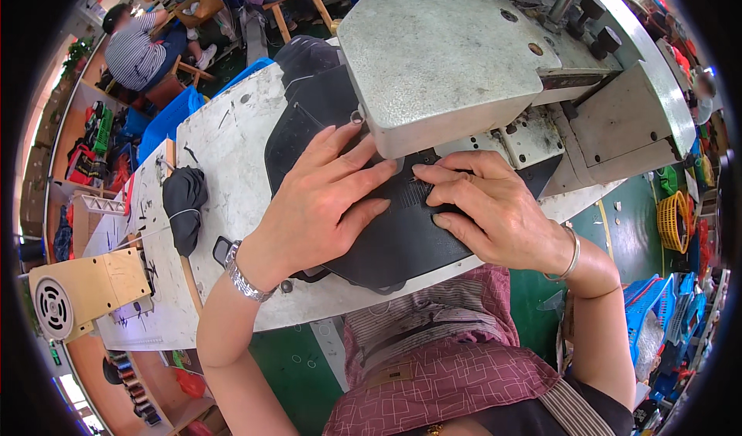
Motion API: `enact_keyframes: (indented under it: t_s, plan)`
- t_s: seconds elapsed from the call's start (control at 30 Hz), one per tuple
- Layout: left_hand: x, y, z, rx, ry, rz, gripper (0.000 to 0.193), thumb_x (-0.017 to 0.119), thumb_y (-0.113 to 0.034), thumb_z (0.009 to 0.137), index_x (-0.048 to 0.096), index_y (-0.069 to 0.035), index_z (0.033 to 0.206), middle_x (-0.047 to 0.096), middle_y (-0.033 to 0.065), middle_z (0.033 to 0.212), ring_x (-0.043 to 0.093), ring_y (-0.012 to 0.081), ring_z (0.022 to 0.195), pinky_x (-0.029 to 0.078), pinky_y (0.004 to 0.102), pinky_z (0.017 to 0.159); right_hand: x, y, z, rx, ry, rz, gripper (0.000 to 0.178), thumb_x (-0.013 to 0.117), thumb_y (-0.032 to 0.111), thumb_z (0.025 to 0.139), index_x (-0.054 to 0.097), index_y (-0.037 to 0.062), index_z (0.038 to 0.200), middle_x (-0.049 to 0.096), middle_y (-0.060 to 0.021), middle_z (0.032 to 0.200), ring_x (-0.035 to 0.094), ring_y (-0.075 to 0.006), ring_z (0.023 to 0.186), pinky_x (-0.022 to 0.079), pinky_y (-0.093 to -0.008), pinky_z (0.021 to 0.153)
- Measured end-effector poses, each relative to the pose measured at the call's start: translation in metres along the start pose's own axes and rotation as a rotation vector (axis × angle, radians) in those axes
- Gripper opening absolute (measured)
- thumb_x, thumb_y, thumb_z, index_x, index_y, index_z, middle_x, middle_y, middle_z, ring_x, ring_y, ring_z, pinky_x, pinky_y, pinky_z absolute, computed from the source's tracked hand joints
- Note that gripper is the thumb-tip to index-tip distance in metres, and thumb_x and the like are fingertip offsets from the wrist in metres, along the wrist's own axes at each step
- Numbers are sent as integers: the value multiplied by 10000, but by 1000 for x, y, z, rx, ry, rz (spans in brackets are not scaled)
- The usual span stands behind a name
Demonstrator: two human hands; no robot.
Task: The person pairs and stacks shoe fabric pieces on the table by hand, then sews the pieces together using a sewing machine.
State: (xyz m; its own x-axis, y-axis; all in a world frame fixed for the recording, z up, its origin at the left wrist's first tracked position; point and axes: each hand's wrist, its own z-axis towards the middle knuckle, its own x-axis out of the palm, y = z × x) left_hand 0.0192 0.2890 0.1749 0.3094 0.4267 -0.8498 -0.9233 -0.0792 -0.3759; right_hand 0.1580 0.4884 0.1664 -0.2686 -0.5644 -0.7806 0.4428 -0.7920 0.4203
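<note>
A stiff black piece of bag material [402, 258] lies on the white sewing machine table, partly under the pale metal head of a sewing machine [440, 49]. My left hand [325, 196] rests on it with the fingers spread, their tips close to the machine head. On the right, my right hand [487, 204] is curled, with thumb and fingertips drawn together at a small dark ribbed strip [415, 194] on the black material. The needle area is hidden behind the machine head. More black material [309, 61] bunches up beyond my left hand.
A bundle of black cloth tied with pale cord [184, 208] lies on the table [239, 142] at left. A cream motor housing [85, 293] stands at the table's left end. Blue baskets [166, 123] are beside the table's far edge. A seated person [139, 49] works at the far left.
</note>
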Motion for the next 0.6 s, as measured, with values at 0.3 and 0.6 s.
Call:
enact_keyframes:
  t_s: [0.3,0.6]
  plan:
    - [1,-1,0,-32,21,33,400,718,-140,725,610,-40,1098,573,127,1197,475,362,1174,359,467,1018,-2,1,2,21,39,-13,258,676,93,754,573,35,982,621,-114,1149,540,-300,1080,422,-409,904]
    - [-1,-9,-2,-52,22,99,458,716,-209,734,591,-31,1137,550,141,1236,462,385,1157,377,467,972,-1,1,3,21,61,-37,288,666,106,767,556,32,1022,608,-126,1169,520,-311,1116,416,-414,920]
